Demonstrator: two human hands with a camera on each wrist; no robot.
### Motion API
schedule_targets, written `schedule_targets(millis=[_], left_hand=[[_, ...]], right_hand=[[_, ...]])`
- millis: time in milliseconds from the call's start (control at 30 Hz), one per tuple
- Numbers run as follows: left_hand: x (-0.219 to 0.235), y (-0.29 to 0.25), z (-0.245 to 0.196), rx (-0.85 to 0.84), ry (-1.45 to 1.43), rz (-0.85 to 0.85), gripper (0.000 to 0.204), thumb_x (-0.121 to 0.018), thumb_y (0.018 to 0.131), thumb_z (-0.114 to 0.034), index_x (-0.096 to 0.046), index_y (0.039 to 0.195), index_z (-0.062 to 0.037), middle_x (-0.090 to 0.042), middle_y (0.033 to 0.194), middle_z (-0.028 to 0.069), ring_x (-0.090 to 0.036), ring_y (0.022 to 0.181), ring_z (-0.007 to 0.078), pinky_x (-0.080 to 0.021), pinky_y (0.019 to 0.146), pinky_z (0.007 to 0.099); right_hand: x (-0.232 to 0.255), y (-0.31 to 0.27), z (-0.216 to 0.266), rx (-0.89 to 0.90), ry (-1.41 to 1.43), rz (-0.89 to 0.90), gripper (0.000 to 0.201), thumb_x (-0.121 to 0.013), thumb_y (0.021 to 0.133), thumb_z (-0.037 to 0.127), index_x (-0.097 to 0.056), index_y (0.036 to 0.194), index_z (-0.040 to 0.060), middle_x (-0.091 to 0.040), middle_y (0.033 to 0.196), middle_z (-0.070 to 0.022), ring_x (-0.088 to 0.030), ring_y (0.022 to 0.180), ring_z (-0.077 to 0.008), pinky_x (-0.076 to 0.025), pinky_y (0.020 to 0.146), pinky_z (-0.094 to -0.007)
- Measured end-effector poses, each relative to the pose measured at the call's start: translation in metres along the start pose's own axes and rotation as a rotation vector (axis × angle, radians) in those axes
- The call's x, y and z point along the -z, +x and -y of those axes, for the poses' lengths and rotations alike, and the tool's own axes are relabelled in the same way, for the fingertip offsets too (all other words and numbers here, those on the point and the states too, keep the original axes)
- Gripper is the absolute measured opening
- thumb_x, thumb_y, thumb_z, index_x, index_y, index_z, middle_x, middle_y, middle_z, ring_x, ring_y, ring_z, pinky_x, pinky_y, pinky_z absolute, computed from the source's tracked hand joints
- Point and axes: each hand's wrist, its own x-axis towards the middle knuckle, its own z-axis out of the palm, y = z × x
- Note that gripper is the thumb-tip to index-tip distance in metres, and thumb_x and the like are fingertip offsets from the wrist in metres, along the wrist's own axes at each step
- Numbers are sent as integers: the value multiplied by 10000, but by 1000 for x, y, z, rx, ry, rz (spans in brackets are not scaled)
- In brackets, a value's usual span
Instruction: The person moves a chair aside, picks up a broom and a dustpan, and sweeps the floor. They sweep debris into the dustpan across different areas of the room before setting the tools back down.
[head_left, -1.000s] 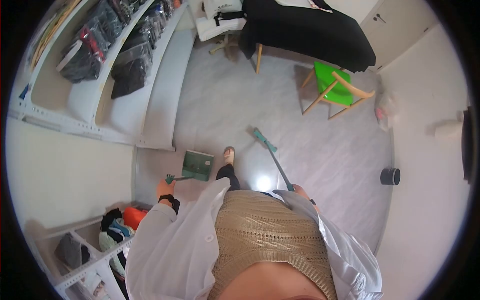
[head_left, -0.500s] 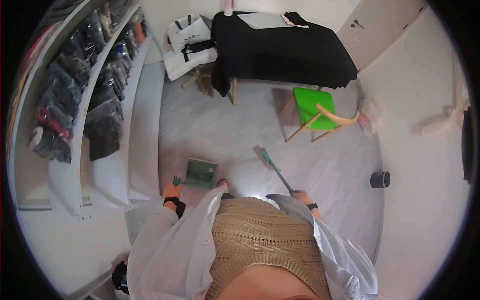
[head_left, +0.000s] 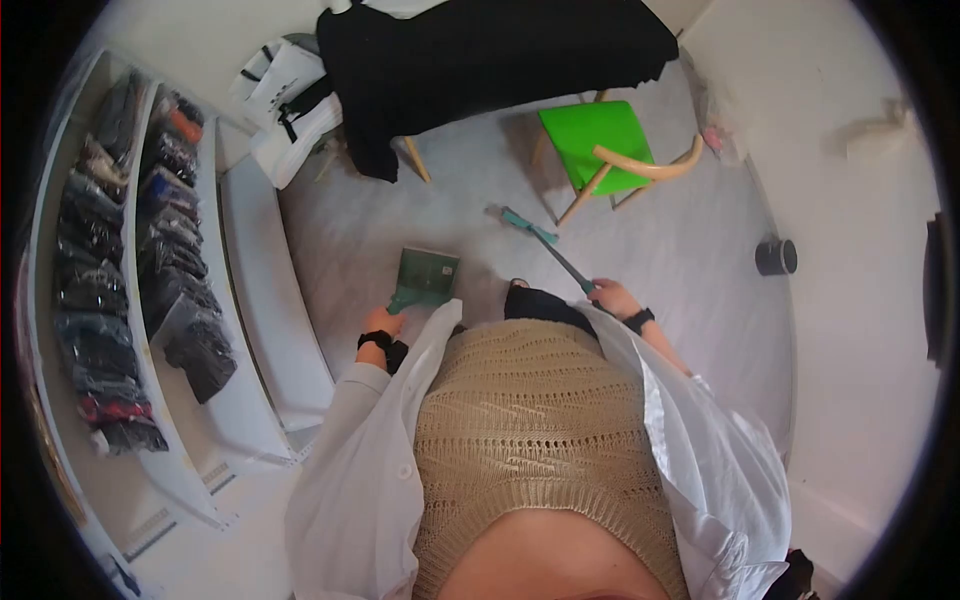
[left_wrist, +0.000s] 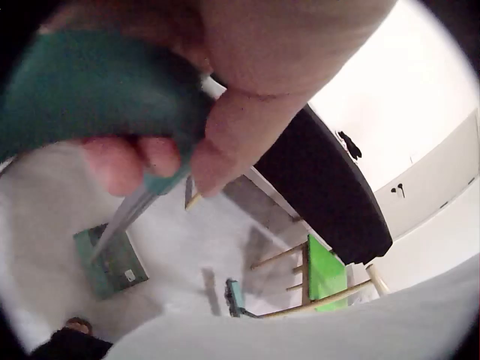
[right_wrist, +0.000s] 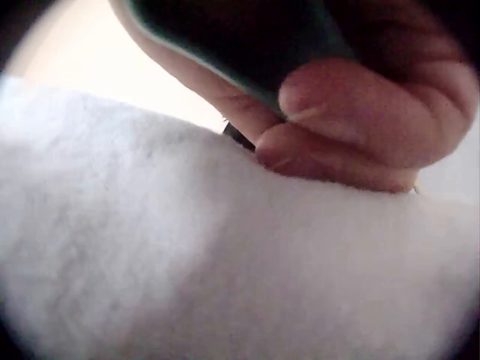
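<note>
My left hand point(head_left: 384, 322) grips the green handle point(left_wrist: 97, 90) of a long-handled dustpan point(head_left: 428, 272). In the left wrist view, fingers and thumb wrap that handle, and the green pan lies down by the floor near a foot. On the other side, my right hand point(head_left: 615, 298) holds a broom point(head_left: 572, 270) by the top of its grey stick. The teal broom head point(head_left: 528, 226) is out in front, close to the green chair's legs. Curled fingers point(right_wrist: 360, 112) around a dark green grip show in the right wrist view, where white sleeve cloth hides most else.
A green chair point(head_left: 600, 145) with a wooden back stands ahead, before a table under black cloth point(head_left: 500, 70). Shelves point(head_left: 290, 350) with several bagged garments line the left. A black bin point(head_left: 775, 257) and a plastic bag point(head_left: 722, 130) sit along the right wall.
The head view has turned, and the chair and table have shifted left in it. The broom head appears closer to the chair. Both hands keep hold of the dustpan and broom.
</note>
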Motion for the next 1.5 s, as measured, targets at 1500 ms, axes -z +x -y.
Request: schedule_targets(millis=[1500], left_hand=[[-160,56,-115,318,-740,972,501,-445,853,-503,-569,1034,-52,-570,1063,78,-521,952,213,-409,823,340]], right_hand=[[-155,20,112,1,-335,271,180,-596,671,137,-689,790,39,-650,823,-144,-628,796,-297,-466,671,-360]])
